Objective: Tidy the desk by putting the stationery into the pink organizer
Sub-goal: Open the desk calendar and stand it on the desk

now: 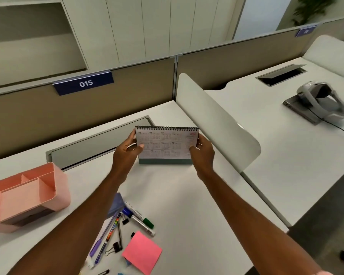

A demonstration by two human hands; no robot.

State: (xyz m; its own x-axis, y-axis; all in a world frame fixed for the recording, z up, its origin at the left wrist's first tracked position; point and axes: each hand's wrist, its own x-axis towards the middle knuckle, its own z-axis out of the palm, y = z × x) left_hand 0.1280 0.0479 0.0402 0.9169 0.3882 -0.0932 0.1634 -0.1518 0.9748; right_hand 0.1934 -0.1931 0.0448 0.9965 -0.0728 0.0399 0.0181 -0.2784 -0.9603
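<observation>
White desk [177,195], tan partition behind. Left hand [127,153] and right hand [202,153] each pinch a side edge of the standing desk calendar [166,144]. Pink organizer [28,195] sits left of the calendar and nearer, cut off by the frame edge. Pens [107,235], markers [141,219] and sticky pad [142,253] lie nearer than the calendar, with the left forearm partly covering the pens. Calendar print is illegible. A white divider [216,124] stands just right of the calendar.

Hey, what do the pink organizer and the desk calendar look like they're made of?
Pink organizer: likely moulded plastic with a matte finish, given its thin even walls, rounded corners and single uniform colour.
Desk calendar: printed paper pages on a dark wire spiral. The grey-green base looks stiffer, probably card.
</observation>
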